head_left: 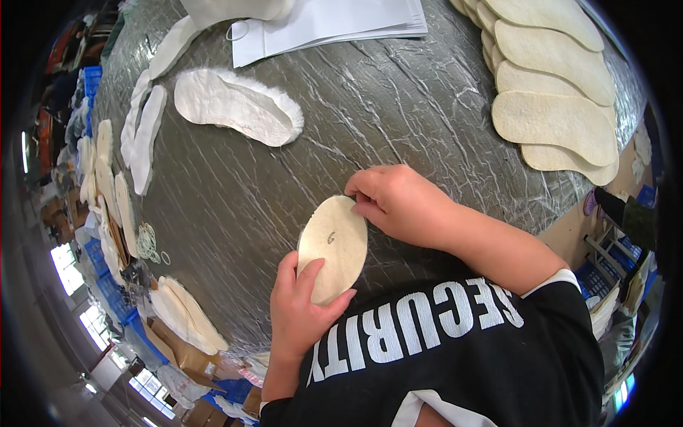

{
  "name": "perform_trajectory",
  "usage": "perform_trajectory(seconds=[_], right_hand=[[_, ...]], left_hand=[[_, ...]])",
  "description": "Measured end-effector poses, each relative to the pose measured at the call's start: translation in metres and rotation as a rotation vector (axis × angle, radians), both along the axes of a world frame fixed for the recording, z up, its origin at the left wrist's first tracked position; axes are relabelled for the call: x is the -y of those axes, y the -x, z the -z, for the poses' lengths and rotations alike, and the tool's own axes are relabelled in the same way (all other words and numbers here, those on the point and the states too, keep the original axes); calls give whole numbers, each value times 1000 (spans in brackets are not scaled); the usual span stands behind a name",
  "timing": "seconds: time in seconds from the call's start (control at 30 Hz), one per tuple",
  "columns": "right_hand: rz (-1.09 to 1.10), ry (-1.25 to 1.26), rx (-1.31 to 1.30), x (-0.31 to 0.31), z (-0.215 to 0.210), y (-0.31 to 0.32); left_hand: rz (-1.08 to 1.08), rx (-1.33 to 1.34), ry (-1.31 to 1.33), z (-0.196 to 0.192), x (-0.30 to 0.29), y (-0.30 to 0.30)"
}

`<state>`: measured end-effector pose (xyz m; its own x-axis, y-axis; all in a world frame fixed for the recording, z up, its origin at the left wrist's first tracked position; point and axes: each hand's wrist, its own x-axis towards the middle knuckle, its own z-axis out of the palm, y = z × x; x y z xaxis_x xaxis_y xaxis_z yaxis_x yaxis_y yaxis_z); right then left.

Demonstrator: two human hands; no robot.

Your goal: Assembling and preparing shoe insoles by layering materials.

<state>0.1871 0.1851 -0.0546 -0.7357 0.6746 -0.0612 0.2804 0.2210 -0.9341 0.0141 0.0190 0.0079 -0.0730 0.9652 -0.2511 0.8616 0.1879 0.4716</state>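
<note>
A cream felt insole (336,235) with a small dark mark is held upright over the near part of the table, in front of my chest. My left hand (302,302) grips its lower end, fingers on the face and thumb at the right edge. At the insole's upper right edge, my right hand (398,203) is closed in a pinch; whether a thread or another small thing is between the fingertips cannot be seen. Farther off to the left lies a white fluffy slipper lining (238,107), with long white fabric strips (146,135) beside it.
Stacked cream insoles (555,121) fan out at the far right of the shiny grey-covered table (370,107). White paper sheets (327,28) lie at the far edge. More insole pieces (186,317) and pale rubber bands (148,243) rest along the left edge. Blue crates (597,277) stand beyond the right side.
</note>
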Motion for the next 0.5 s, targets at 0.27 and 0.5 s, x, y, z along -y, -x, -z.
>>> perform_trajectory(seconds=[0.27,0.5], right_hand=[[-12,244,58,-7,-7,1],[-1,209,22,-6,-2,0]], left_hand=[[-20,20,-17,-1,-1,0],[-22,38,-2,-2,-2,0]])
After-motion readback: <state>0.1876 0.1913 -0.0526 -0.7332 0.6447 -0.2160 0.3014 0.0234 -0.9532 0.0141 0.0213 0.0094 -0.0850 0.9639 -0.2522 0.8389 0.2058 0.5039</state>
